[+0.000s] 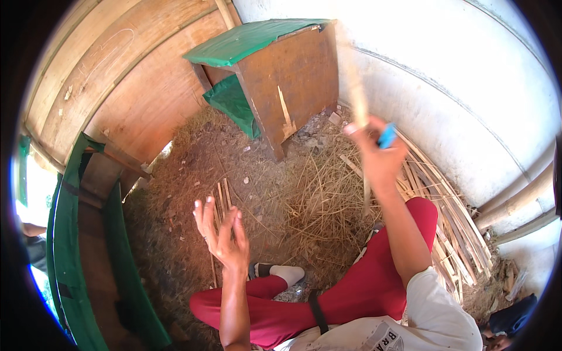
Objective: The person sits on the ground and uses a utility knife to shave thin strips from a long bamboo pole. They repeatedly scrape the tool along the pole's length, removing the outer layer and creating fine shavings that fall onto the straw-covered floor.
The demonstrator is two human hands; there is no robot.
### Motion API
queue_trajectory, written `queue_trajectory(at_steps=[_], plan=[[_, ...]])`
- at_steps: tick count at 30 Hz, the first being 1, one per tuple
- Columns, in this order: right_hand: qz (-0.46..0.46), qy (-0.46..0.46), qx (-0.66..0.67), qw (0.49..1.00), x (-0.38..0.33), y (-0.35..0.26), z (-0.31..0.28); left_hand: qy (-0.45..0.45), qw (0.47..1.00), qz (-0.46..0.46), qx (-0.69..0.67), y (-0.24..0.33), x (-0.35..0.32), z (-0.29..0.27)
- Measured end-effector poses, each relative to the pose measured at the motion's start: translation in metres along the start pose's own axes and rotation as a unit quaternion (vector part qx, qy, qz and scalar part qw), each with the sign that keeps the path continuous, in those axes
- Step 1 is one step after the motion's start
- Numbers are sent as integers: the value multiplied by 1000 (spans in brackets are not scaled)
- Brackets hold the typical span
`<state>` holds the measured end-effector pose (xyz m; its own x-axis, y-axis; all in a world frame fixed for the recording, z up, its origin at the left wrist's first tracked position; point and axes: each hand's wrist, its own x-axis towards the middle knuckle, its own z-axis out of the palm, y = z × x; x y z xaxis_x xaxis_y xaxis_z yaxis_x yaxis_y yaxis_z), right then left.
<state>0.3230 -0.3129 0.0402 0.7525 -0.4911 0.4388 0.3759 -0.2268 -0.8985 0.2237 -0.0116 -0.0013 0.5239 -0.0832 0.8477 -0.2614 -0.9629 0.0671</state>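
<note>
Right grip (383, 153) | pale strip (357, 96) | held, blurred, jutting upward from fingers

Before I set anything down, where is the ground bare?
Mostly bare: the dirt between the thin strips, straw-like pile and brown cabinet, though small debris dots it. Crowded: the right side, with that pile and the slat bundle.

I saw a strip (358, 102) in the seated person's right hand (383, 155), shavings (322, 205) heaped ahead on the dirt floor (170, 216), long slats (448, 228) to their right beside the wall (445, 58), thin sticks (222, 196) to their left, and a cabinet (301, 76) behind.
</note>
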Motion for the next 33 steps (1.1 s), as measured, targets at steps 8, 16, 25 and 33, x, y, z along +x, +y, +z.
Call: queue_trajectory(at_steps=[8,16,25,33], plan=[[141,40,308,940,22,7,-25,-134,976,-35,-166,48,30,1],[265,-7,383,885,-38,11,29,-485,840,-101,-222,56,45,32],[225,-157,260,926,-42,21,28,-499,766,-227,-335,24,43,-5],[-12,-302,-319,898,-39,55,4,-422,843,-256,-217,8,-18,-63]])
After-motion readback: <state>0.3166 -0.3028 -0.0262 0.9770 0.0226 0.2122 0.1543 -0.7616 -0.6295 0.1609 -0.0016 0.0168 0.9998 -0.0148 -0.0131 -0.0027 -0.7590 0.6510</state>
